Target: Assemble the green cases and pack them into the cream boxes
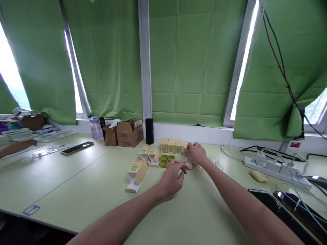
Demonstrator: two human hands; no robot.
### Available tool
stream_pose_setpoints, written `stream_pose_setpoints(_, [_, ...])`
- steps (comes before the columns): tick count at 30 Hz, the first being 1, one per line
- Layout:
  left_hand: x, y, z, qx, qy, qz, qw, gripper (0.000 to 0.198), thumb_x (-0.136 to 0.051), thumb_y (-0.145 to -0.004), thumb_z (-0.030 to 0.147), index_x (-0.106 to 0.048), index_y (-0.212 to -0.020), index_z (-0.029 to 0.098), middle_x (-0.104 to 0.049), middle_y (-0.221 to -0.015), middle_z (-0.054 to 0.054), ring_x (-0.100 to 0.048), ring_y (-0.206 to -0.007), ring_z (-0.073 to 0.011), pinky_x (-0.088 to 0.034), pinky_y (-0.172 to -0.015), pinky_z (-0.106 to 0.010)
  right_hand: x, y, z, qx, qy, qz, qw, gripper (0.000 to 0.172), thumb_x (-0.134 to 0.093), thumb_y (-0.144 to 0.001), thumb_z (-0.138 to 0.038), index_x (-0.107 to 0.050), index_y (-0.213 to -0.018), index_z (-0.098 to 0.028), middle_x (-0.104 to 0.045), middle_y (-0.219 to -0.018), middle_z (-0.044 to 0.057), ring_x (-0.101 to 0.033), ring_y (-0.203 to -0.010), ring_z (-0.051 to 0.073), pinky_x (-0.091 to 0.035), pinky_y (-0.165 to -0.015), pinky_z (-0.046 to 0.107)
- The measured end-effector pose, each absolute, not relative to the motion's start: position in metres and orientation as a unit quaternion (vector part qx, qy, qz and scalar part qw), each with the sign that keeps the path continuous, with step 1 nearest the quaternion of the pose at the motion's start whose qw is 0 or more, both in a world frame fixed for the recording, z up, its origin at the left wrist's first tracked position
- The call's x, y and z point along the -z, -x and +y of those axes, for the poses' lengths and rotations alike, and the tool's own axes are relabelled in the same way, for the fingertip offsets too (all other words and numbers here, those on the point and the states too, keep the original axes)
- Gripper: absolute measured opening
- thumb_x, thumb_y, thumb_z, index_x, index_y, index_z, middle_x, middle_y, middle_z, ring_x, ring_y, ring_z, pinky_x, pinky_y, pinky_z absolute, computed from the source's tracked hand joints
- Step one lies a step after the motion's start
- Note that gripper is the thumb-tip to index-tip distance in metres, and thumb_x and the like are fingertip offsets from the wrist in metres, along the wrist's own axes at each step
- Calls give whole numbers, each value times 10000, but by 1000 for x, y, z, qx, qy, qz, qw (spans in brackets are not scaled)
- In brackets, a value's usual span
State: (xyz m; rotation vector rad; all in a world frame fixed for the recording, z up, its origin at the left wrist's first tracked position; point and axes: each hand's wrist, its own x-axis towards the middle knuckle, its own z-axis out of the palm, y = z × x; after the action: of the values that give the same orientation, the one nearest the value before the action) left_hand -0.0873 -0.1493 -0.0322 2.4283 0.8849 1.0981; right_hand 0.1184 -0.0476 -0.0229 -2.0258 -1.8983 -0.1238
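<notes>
Both my arms reach out over a pale green table. My left hand is curled, its fingertips pinched near a small white item; what it holds I cannot make out. My right hand is closed around a small tan box with a green label at the right end of a row of upright tan boxes. Small green caps lie just in front of the row. Left of them lie open tan boxes, and a longer opened box lies nearer me.
Brown cardboard boxes, a black cylinder and a purple bottle stand by the window ledge. A dark phone lies to the left. A white power strip with cables sits right. Another person's hand shows at far left.
</notes>
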Motion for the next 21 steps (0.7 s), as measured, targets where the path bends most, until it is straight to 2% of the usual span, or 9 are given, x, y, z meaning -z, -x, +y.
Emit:
stream_pose_setpoints(3, [32,86,-149,-382,-854,313,163,278,-511,-839,44,-681,-951,235,-737,-978,-53,-562,-1111,-280,-456,-999,-464,23,-115,-50,31,719,-678,148,260,-577,-926,-250,-659,-1172,-264,-631,-1141,147,-602,-1128,342,-416,-899,405])
stream_pose_setpoints(11, [33,88,-149,-380,-857,311,155,287,-504,-842,53,-683,-974,235,-731,-982,-59,-567,-1107,-277,-459,-998,-461,25,-112,-41,26,730,-672,127,337,-554,-984,-245,-632,-1311,-272,-640,-1304,148,-583,-1239,331,-443,-992,457])
stream_pose_setpoints(16, [35,88,-148,-383,-858,306,154,262,-508,-834,45,-665,-937,228,-725,-979,-61,-563,-1087,-274,-468,-975,-456,28,-112,-31,36,733,-668,123,349,-640,-1011,-375,-618,-1316,-205,-629,-1346,102,-654,-1140,248,-568,-968,467])
stream_pose_setpoints(21, [35,90,-147,-385,-856,307,159,260,-516,-826,42,-663,-931,230,-717,-964,-57,-568,-1088,-273,-474,-956,-444,31,-107,-21,44,742,-658,119,363,-652,-1005,-374,-615,-1315,-187,-636,-1328,100,-668,-1115,244,-587,-940,460])
